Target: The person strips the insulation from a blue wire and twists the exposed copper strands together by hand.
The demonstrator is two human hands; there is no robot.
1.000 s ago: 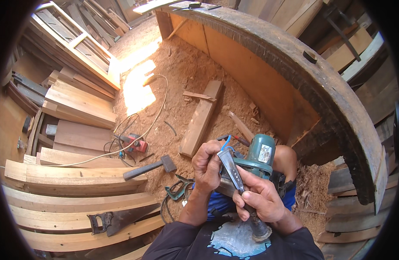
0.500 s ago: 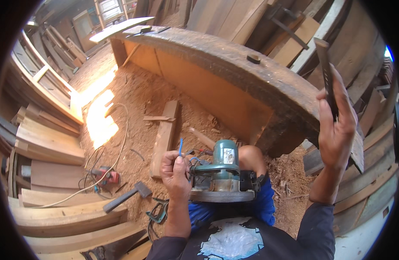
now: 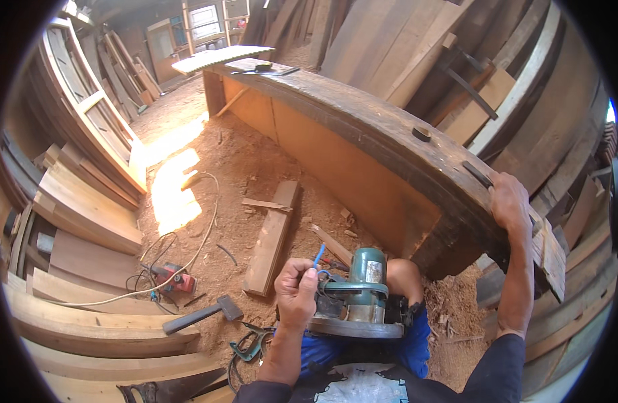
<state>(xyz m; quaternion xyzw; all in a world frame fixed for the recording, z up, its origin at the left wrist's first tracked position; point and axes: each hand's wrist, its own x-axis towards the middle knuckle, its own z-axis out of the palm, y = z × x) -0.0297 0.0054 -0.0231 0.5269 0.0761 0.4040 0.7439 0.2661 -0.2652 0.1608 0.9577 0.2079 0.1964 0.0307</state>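
Hands are well apart: the left hand (image 3: 297,293) is closed in a pinch, thumb against fingers, on a blue wire (image 3: 319,254) just left of the green power tool (image 3: 368,275), which sits on the lap. The right hand (image 3: 511,200) is curled over the near end of a dark chisel (image 3: 478,174) on the surface (image 3: 372,107), right of the power tool; whether it grips is hidden. I judge the step in hand to be setting the chisel down while keeping the wire pinched; that seems to call for loosening the right fingers once the blade rests flat. Counted: one green power tool, one blue wire, one chisel; left of the power tool, one hammer (image 3: 207,314), one handsaw (image 3: 182,387) and one red power tool (image 3: 177,278).
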